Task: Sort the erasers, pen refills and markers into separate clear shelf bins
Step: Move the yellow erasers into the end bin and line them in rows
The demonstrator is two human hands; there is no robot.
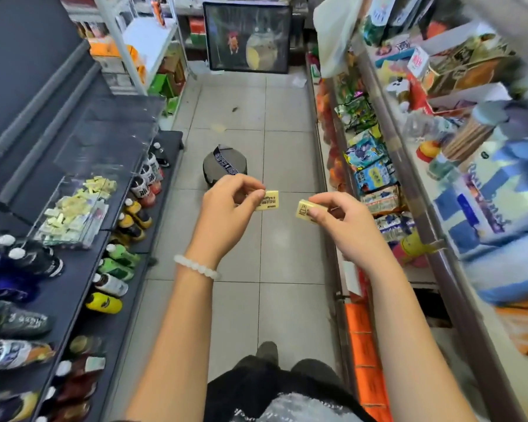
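Here we pinch one yellow eraser (268, 201) in our left hand (226, 205) and another eraser (306, 211) in our right hand (342, 220).

I read little here. The eraser (269, 200) pinched in my left hand (230, 205) shows dark print ending in "iffy", with a line below it that looks like "4B"; smaller lines under that blur out. Just right of that eraser, the second eraser (306, 211) bears only a small drawing. Print on the stool (225, 165) strap beyond is unreadable.
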